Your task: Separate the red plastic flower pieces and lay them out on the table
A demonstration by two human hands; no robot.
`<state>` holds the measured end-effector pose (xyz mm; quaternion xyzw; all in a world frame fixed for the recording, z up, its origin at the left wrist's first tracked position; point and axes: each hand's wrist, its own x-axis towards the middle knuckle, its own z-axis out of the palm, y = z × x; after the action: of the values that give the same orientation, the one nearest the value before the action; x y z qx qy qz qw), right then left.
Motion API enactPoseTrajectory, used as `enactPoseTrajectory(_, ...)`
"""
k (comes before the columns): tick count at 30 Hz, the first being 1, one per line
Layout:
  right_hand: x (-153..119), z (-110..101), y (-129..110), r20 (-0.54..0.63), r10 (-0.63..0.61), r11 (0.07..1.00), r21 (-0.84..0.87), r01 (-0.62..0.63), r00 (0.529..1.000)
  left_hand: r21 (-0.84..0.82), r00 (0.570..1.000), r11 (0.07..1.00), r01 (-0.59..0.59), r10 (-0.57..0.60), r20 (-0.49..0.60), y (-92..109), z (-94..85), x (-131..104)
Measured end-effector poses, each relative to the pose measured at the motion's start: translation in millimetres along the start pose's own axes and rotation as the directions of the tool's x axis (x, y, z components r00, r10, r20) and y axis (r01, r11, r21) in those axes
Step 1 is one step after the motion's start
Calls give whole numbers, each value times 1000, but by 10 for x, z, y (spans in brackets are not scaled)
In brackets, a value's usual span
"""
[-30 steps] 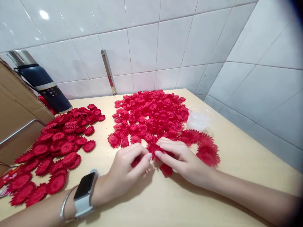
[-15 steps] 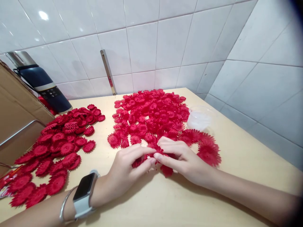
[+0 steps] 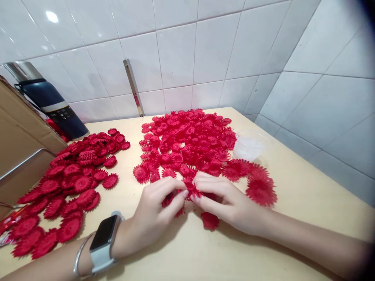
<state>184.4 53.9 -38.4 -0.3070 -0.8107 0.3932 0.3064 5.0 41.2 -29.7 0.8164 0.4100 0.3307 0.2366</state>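
Between my two hands is a red fringed piece (image 3: 193,190), pinched near the table's front middle. My left hand (image 3: 159,203), with a watch on its wrist, grips it between thumb and fingers; more red material shows inside the curl of that hand. My right hand (image 3: 227,199) holds the piece's other side with thumb and fingers pressed together. Below the right hand, a red piece (image 3: 210,221) shows close to the tabletop. Behind the hands spreads a large pile of red fringed discs (image 3: 190,136). Larger red discs (image 3: 260,189) lie right of my right hand.
A second pile of red discs (image 3: 79,171) covers the left side of the table (image 3: 307,195). Beyond it are a cardboard box (image 3: 23,128) and a dark blue bottle (image 3: 57,103). A clear plastic container (image 3: 249,146) sits right of the main pile, before tiled walls.
The fingertips have shifted on the held piece, and more of its red shows between them. The red piece under my right hand is lower and more exposed.
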Motion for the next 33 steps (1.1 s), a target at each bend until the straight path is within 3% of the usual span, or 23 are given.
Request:
enactPoseTrajectory(10,-10,17,28,-86,30,997,-67,-36,996,0,987,992,123,-122,-103,-77,20,24)
enactPoseTrajectory(14,-30,26,38,-144,58,992,-105,-73,988,-21,961,974,226,-227,-158,-89,18,58)
enactPoseTrajectory(21,-14,47,12,-317,274,957,-1,-289,908,-7,955,970,243,-240,-177,-105,29,53)
enactPoseTrajectory(24,-29,46,0,-327,279,956,9,-292,903,-1,958,974,229,-225,-175,-113,56,36)
enactPoseTrajectory(26,-45,52,-1,-349,199,971,-54,-231,916,1,969,979,202,-200,-142,-118,80,21)
enactPoseTrajectory(28,-58,65,5,-347,20,983,-162,-81,938,-2,984,988,153,-153,-95,-123,101,2)
enactPoseTrajectory(31,-64,95,16,-245,-301,920,-328,213,922,-48,999,998,41,-40,22,-131,123,-35)
enactPoseTrajectory(33,-62,112,15,-141,-409,857,-397,327,902,-76,996,997,-17,23,82,-133,130,-59)
